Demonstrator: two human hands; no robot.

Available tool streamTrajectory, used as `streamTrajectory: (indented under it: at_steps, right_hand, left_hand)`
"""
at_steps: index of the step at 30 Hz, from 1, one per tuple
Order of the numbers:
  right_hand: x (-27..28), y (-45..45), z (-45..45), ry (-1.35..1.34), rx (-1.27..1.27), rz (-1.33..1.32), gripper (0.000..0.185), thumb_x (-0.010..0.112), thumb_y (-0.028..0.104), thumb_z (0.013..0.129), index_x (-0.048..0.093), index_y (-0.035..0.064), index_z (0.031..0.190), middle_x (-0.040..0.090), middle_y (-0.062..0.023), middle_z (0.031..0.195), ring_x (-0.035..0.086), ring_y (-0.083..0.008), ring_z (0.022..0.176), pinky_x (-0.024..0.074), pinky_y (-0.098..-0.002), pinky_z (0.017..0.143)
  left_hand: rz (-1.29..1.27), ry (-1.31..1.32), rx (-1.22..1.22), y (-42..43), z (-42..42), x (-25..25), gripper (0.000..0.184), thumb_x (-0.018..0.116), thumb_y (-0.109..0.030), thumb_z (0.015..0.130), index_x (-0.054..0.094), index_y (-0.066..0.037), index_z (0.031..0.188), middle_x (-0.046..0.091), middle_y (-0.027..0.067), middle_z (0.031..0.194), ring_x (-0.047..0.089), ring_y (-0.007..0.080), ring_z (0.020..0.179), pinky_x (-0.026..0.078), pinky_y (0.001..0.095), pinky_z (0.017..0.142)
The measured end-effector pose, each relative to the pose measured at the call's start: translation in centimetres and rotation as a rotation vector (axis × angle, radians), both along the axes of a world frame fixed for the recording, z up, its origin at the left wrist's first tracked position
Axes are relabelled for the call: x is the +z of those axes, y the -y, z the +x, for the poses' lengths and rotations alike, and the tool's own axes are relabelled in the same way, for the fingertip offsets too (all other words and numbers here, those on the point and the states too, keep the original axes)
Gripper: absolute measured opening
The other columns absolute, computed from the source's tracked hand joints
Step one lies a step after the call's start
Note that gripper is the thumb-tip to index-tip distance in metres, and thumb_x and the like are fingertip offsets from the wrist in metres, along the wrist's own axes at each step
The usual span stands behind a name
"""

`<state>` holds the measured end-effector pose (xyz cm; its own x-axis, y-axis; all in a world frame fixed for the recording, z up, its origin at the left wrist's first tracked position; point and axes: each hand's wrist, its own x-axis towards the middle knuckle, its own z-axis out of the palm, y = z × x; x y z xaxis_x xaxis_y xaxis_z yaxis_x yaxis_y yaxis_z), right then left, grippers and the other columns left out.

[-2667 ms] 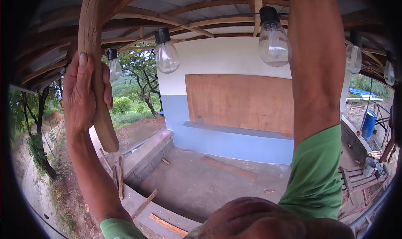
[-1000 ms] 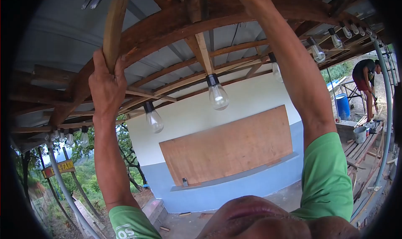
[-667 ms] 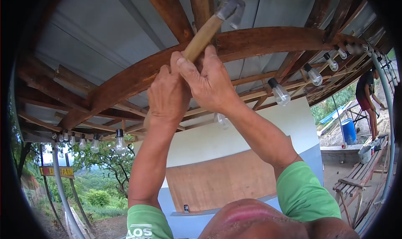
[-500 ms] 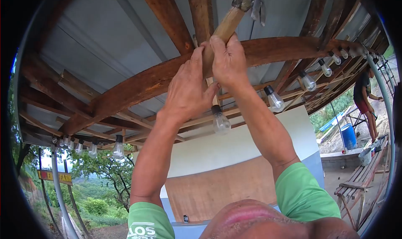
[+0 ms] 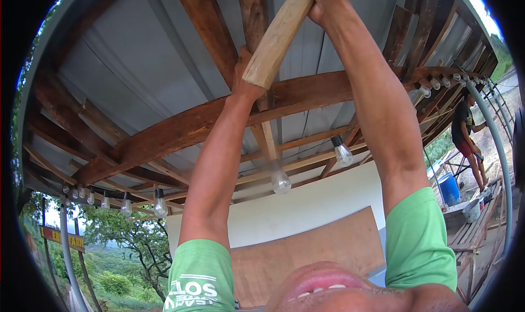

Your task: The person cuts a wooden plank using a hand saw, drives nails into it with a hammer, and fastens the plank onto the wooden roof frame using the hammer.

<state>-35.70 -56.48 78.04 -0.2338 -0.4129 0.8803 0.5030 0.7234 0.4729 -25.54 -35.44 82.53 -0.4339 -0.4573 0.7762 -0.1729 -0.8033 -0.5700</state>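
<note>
Handwork: clenched pale wooden handle [image 5: 279, 36] in bare right hand [image 5: 330, 0]. Seemingly needed left hand [image 5: 240, 67] clear; couldn't tell its grip.

The right hand [image 5: 327, 0], seen above the curved beam [image 5: 311, 92], grips a pale wooden handle [image 5: 280, 37] slanting down toward the beam. The left hand [image 5: 242, 66], just above the beam, is partly hidden by the handle. Clear bulbs [image 5: 342, 152] and a brown board [image 5: 317, 252] show below the beam; below its right end, a person [image 5: 466, 127] stands near a blue drum [image 5: 449, 189].
</note>
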Motion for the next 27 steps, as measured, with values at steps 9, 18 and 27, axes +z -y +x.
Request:
streamTrajectory:
  at_steps: [9, 18, 27]
  right_hand:
    - [0.0, 5.8, 1.5, 0.000, -0.230, -0.023, 0.039, 0.036, 0.047, 0.104, 0.046, 0.0096, 0.107, 0.052, -0.0051, 0.079, 0.055, -0.0174, 0.060, 0.0533, -0.0381, 0.055]
    - [2.6, 4.9, -3.7, 0.088, -0.213, -0.331, 0.040, 0.034, 0.047, 0.104, 0.045, 0.0086, 0.104, 0.052, -0.0054, 0.076, 0.051, -0.0174, 0.054, 0.0519, -0.0382, 0.051]
    - [2.1, 6.7, -2.9, 0.050, 0.060, 0.015, 0.044, 0.032, 0.047, 0.105, 0.045, 0.0055, 0.108, 0.048, -0.0040, 0.071, 0.050, -0.0171, 0.053, 0.0505, -0.0357, 0.048]
  left_hand:
    - [-0.103, -0.188, -0.067, 0.7, -2.4, -2.4, 0.075, 0.082, -0.028, 0.079, 0.041, 0.016, 0.124, 0.064, 0.0351, 0.107, 0.065, 0.0442, 0.104, 0.053, 0.0448, 0.090]
    - [-0.085, -0.217, -0.074, 0.0, -1.8, -0.6, 0.069, 0.086, -0.029, 0.075, 0.050, 0.015, 0.116, 0.067, 0.0306, 0.103, 0.068, 0.0403, 0.100, 0.054, 0.0433, 0.086]
    - [-0.018, -0.121, -0.056, -0.3, -2.2, -0.6, 0.071, 0.086, -0.033, 0.073, 0.051, 0.013, 0.115, 0.068, 0.0293, 0.102, 0.068, 0.0403, 0.099, 0.054, 0.0432, 0.087]
